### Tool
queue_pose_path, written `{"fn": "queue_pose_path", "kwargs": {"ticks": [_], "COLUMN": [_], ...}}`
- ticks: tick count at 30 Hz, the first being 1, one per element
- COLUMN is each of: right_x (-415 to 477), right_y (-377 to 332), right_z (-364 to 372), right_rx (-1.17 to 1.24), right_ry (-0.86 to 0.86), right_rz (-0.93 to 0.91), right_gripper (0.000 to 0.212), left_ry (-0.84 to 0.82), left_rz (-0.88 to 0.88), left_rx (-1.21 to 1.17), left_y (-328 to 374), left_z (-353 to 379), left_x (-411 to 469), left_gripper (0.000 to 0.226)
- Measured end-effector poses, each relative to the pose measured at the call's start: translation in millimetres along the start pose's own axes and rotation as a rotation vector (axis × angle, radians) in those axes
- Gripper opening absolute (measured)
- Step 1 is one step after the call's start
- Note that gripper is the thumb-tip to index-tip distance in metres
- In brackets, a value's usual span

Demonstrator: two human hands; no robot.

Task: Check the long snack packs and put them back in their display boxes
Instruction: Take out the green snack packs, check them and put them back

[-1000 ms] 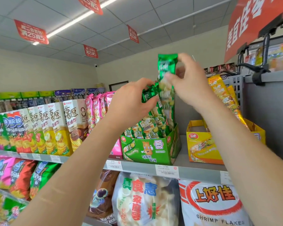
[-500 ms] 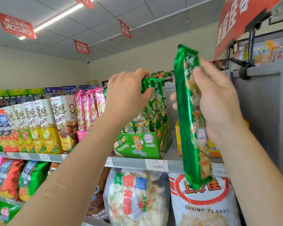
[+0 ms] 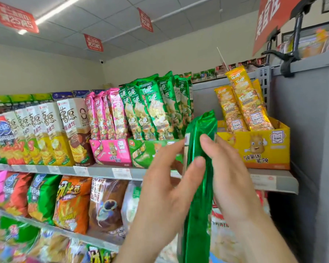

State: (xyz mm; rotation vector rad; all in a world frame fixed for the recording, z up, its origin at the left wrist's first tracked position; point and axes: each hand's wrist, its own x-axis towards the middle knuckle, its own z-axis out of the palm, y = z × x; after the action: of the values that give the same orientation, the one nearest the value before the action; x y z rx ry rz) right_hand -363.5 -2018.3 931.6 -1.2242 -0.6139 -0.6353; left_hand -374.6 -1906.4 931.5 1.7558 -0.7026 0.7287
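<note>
Currently upright: green snack pack (image 3: 198,196), long axis running 12 to 6 o'clock, top seal up, plain back toward the camera. Held between both hands, in front of the shelf. Right hand (image 3: 230,179) at 3 o'clock, fingers loosely curled on its edge; left hand (image 3: 165,186) at 9 o'clock, fingers spread, thumb pressing the foil. Green display box (image 3: 150,152) at 11 o'clock, crowded. Risk: slippery foil sliding through so light a hold; neighbouring packs toppling on reinsertion.
</note>
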Motion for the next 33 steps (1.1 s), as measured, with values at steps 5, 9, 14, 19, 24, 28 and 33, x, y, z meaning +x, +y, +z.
{"fn": "queue_pose_path", "kwargs": {"ticks": [5,9,14,19,24,28,33], "right_x": [-25,-27,-71,-90,-95,-96,-96], "right_y": [2,14,13,21,23,22,15], "right_z": [3,5,3,-2,-9,-15,-27], "right_rx": [-0.043,-0.07,0.013,-0.109,-0.319,-0.257,0.226], "right_ry": [-0.028,-0.189,-0.382,-0.277,-0.202,-0.234,-0.458], "right_rz": [0.104,0.227,0.403,0.355,0.255,0.294,0.655], "right_gripper": [0.027,0.03,0.035,0.032,0.033,0.034,0.046], "left_ry": [-0.005,0.112,0.277,0.302,0.271,0.295,0.345], "left_rz": [-0.125,-0.125,-0.2,-0.36,-0.353,-0.351,-0.371], "left_rx": [-0.224,-0.228,-0.319,-0.49,-0.579,-0.64,-0.801], "left_y": [-7,-7,-3,-3,-13,-17,-18], "left_z": [-1,2,-4,-6,-7,-1,-5], "left_x": [-18,-21,-6,12,17,14,18], "left_gripper": [0.037,0.022,0.011,0.023,0.031,0.032,0.03]}}
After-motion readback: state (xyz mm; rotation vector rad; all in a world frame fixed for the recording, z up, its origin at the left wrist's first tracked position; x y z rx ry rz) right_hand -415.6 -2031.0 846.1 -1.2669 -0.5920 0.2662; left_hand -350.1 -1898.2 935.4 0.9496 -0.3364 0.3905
